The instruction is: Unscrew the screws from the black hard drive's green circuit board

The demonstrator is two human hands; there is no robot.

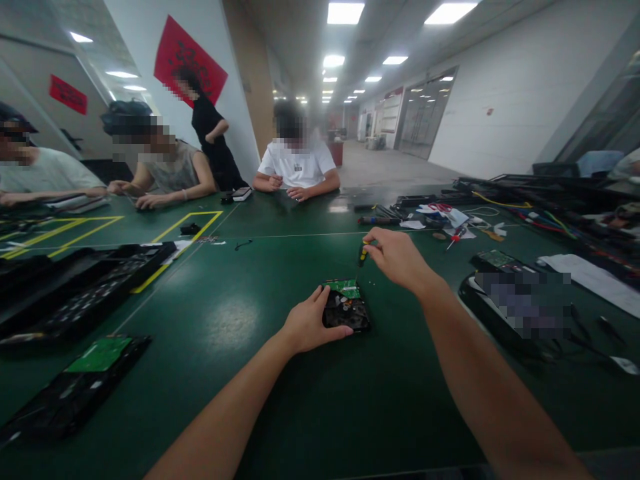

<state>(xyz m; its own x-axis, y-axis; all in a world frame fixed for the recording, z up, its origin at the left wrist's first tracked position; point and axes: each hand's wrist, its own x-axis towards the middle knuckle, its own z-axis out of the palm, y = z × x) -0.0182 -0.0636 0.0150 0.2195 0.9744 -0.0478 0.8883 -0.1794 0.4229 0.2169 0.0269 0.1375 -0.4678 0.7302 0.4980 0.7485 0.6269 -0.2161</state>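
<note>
A dark green tabletop [200, 413] – glossy, crossed by thin pale lines – carries a wide scatter of parts. Near its middle lies a small black case [347, 315] with a green circuit board at its far end. To the left are a similar black unit [75, 390], a long black housing [75, 300] and yellow tape outlines [204, 229]. To the right lie a white sheet [597, 281], a red-handled screwdriver [455, 239] and – farther back – heaped black parts and cables [530, 207].

The left grip [306, 324] holds a black device [346, 315] on the surface [330, 407]; the right grip [397, 257] holds a screwdriver [363, 253] near the device's far edge. Another device [83, 381] lies left of the left grip; beyond both, a person [298, 167] sits.
</note>
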